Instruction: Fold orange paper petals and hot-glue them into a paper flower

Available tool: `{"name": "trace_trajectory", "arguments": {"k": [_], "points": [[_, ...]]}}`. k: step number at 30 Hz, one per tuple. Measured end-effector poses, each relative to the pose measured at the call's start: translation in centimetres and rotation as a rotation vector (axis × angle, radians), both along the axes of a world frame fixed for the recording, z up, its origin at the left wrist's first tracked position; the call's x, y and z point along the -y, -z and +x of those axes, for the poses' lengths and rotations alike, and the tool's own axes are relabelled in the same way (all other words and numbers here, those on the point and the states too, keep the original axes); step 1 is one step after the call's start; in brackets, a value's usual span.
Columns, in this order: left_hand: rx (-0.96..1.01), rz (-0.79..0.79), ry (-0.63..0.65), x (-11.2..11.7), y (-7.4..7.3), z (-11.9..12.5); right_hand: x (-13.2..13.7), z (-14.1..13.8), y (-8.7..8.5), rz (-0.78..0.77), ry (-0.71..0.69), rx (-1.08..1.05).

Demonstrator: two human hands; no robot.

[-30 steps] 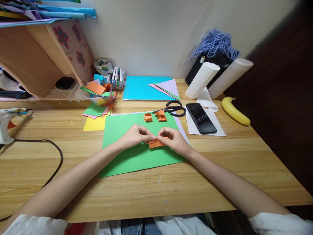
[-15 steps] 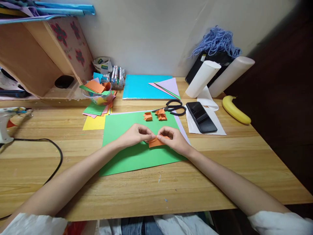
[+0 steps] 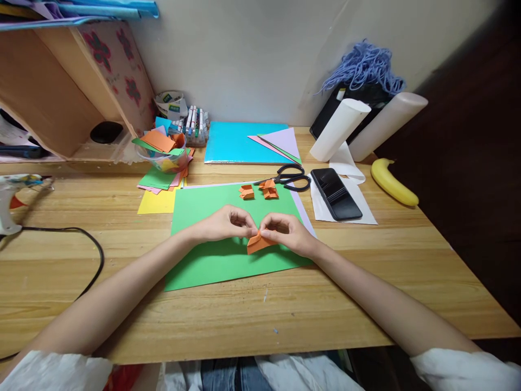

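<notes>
Both hands meet over the middle of a large green paper sheet (image 3: 211, 260) lying flat on the wooden surface (image 3: 366, 282). The left hand (image 3: 222, 224) is curled, its fingertips drawn together in a narrow pinch at the left end of a small folded orange paper piece (image 3: 257, 243). The right hand (image 3: 287, 231) is likewise closed in a narrow pinch, thumb and forefinger gripping the upper right edge of the same piece. The orange piece sits between the two hands, its lower corner hanging down toward the green sheet; whether it touches the sheet cannot be told.

Beyond the hands, near the far edge of the green sheet, lie two smaller folded orange paper shapes (image 3: 257, 191), side by side. Black-handled scissors (image 3: 291, 178) rest just beyond them, and a black phone (image 3: 336, 194) lies on a white paper sheet (image 3: 366, 214) to the right. A yellow banana (image 3: 391, 183) sits further right, near the surface's edge.
</notes>
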State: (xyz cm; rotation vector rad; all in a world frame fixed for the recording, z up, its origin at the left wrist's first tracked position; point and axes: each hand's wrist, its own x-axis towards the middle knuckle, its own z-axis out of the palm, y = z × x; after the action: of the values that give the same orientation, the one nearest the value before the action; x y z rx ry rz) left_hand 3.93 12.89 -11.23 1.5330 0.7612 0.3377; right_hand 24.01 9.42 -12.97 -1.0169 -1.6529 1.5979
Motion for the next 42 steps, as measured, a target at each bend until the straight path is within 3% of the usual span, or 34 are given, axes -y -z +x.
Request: {"name": "trace_trajectory", "arguments": {"k": [15, 31, 42], "points": [[0.026, 0.015, 0.05, 0.0, 0.3, -0.2, 0.0, 0.1, 0.0, 0.029, -0.003, -0.006], [0.005, 0.06, -0.053, 0.7, 0.4, 0.3, 0.2, 0.0, 0.1, 0.136, 0.023, 0.096], [-0.03, 0.008, -0.305, 1.3, 0.8, 1.7, 0.2, -0.3, 0.4, 0.231, 0.226, 0.161]]}}
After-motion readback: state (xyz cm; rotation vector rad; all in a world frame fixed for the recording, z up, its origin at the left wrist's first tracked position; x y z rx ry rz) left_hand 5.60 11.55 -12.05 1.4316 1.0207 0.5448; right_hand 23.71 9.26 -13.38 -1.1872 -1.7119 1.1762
